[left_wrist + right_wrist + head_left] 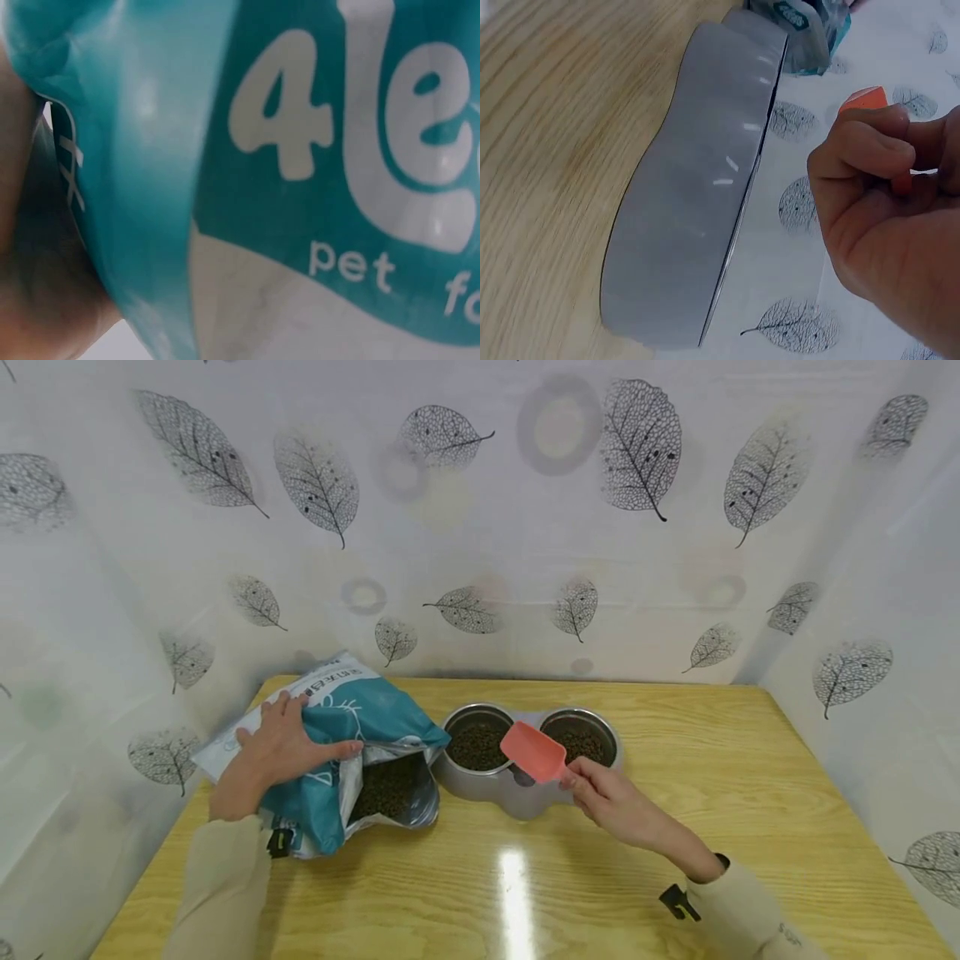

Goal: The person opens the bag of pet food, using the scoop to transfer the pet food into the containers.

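Observation:
A teal and white pet food bag (382, 710) lies on its side at the left, its mouth facing the front right and brown kibble (388, 787) showing inside. My left hand (273, 756) rests on top of the bag with the fingers spread and the thumb stretched along the mouth's edge. Between thumb and fingers, my right hand (618, 806) grips the handle of a coral-red scoop (534, 752). The scoop is held above the middle of a grey double pet bowl (480, 785). Kibble lies in both the left bowl (476, 747) and the right bowl (581, 747).
The bag stands close to the left side of the double bowl. Below them is a wood-grain table (720, 760). A white leaf-print sheet (510, 543) hangs behind the table and along both sides.

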`<state>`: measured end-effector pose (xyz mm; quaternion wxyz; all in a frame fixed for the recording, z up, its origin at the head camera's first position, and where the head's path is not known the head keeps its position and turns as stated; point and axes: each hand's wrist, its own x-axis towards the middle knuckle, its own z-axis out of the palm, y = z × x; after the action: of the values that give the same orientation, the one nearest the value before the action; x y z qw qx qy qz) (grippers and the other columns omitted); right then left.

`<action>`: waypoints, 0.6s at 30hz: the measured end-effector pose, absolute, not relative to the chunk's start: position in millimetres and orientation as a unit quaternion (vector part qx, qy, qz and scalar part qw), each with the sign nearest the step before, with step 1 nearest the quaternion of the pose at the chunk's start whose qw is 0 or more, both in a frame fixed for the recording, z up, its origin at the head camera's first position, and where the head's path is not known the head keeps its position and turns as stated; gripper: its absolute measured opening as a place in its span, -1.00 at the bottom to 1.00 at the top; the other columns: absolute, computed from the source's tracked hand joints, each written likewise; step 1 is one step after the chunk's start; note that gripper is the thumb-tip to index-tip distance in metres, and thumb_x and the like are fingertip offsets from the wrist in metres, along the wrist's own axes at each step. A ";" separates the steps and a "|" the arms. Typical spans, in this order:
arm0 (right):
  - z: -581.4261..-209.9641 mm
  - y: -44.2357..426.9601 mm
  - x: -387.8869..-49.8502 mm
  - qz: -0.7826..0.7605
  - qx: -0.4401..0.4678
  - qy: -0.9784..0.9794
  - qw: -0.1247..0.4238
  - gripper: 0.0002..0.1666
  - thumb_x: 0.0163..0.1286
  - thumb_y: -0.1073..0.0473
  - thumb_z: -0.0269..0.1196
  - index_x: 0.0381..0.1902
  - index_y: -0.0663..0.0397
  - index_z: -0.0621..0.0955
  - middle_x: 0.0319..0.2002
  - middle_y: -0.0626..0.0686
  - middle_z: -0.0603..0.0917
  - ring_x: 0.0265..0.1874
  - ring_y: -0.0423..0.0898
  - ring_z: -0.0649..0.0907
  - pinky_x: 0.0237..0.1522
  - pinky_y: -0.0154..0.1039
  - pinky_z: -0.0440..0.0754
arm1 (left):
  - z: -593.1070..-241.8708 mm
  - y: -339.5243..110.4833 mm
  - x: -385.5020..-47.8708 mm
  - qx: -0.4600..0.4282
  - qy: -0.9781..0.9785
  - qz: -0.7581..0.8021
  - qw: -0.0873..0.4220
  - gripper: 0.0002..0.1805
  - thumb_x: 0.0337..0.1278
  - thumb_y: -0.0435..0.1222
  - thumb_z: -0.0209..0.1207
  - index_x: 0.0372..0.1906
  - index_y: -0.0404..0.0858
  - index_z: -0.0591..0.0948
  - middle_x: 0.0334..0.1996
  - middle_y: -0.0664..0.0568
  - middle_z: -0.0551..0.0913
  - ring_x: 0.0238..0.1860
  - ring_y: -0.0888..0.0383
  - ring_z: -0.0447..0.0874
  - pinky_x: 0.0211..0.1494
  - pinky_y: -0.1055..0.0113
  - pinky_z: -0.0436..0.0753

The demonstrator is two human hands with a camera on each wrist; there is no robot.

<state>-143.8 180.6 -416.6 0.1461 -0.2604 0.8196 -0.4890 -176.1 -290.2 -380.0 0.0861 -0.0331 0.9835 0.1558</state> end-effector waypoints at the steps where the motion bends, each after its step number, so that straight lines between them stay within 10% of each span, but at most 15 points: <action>1: -416.9 175.4 -141.9 -0.484 -0.267 0.819 0.152 -0.68 0.70 0.18 -0.07 -0.13 0.35 0.48 -0.55 -0.10 0.37 -0.62 -0.36 0.31 -0.58 -0.38 0.34 | -380.3 -290.4 -176.1 -0.033 0.984 0.155 0.086 0.52 -0.14 0.58 0.18 0.59 -0.51 -0.03 0.54 -0.60 -0.11 0.51 -0.62 -0.20 0.24 -0.74 -0.06; 18: -435.3 77.4 -136.4 -0.372 -0.354 0.850 0.121 -0.67 0.66 0.03 0.05 -0.35 0.03 0.48 -0.55 -0.17 0.37 -0.64 -0.40 0.31 -0.53 -0.46 0.31 | -379.6 -290.1 -176.4 -0.034 0.983 0.158 0.085 0.52 -0.13 0.58 0.18 0.58 -0.52 -0.02 0.53 -0.60 -0.12 0.51 -0.61 -0.21 0.24 -0.75 -0.07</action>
<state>-136.4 77.4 -435.3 0.1211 -0.3539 0.8496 -0.3720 -176.4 -290.1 -379.6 0.0846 -0.0344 0.9832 0.1581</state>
